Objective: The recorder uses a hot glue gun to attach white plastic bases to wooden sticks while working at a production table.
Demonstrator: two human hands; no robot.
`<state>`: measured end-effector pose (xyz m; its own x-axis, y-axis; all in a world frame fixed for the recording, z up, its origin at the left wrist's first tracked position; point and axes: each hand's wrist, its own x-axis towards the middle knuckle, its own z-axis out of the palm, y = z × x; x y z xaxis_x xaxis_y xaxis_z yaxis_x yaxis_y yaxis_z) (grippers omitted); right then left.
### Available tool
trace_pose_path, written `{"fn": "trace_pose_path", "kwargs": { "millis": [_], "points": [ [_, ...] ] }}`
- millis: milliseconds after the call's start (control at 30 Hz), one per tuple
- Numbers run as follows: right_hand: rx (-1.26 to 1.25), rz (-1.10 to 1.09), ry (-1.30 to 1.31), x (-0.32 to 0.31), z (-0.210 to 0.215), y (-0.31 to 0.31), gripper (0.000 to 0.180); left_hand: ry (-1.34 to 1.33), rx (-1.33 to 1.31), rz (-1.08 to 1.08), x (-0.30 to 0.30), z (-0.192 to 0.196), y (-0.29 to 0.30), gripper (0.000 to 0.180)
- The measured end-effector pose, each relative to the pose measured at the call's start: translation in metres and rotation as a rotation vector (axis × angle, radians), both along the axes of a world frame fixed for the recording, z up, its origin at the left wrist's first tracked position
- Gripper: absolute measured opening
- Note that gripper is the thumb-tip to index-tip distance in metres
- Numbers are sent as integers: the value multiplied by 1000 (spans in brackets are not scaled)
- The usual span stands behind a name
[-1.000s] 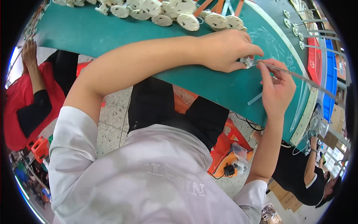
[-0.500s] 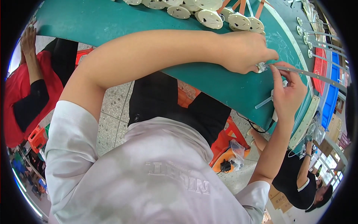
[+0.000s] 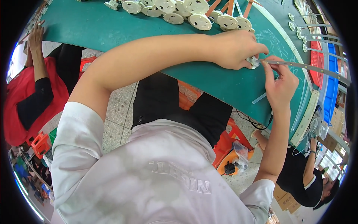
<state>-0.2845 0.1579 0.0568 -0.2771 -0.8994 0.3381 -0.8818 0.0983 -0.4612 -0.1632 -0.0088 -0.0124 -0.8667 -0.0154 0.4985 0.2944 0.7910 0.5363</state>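
Observation:
My left hand reaches across the green table from the left. Its fingers are closed on a small white plastic piece, mostly covered by the hand. My right hand pinches the near end of a thin grey LED strip between thumb and fingers. That end lies right beside the white piece; whether they touch I cannot tell. From there the strip runs off to the right. Below my right wrist a translucent stick pokes out, the rest of it hidden by my hand.
Cream round discs, several with strips attached, pile up at the table's far side. More strips with round ends lie at right, near a red basket and a blue tray. People sit at left and lower right. A black cable hangs off the edge.
Both hands appear slightly further left in the picture, along with the table and discs, so the view has shifted. The grips on the white piece and the strip stay the same.

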Motion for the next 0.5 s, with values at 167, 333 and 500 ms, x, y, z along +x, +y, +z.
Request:
{"fn": "trace_pose_path", "kwargs": {
  "millis": [167, 333, 500],
  "points": [
    [35, 29, 46, -3, 4, -1, 9, 1, 34, -30, -2, 2, -3, 54],
    [33, 30, 71, -2, 3, 0, 9, 10, 66, -47, 0, 0, -2, 49],
    [53, 30, 38, 4, 7, 2, 10, 23, 92, -55, 3, 0, 0, 51]
  ]
}}
